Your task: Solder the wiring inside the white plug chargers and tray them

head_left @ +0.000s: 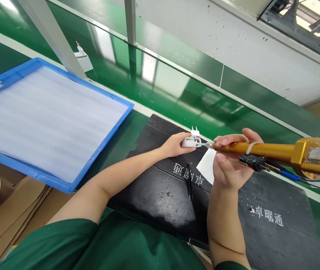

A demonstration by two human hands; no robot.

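My left hand (175, 145) is closed around a small white charger housing (189, 142) whose open end shows inside. A white two-pin plug piece (195, 132) sits at its far side, with a bit of red wire by it. My right hand (231, 161) grips the front of a gold tube-shaped tool (272, 149), which carries a black switch (252, 162) and wires. The tool's thin pale nozzle (203, 144) reaches to the housing's opening; whether it touches inside cannot be made out. Below the hands, dark tweezers (190, 182) lie on a black mat (160, 187).
A blue tray (74, 187) lined with a white sheet stands on the left. White paper (207, 165) lies partly behind my right hand. Beyond a grey post (55, 37), a white block with a plug (84, 60) rests on the green surface (160, 90). Cardboard (13, 213) lies lower left.
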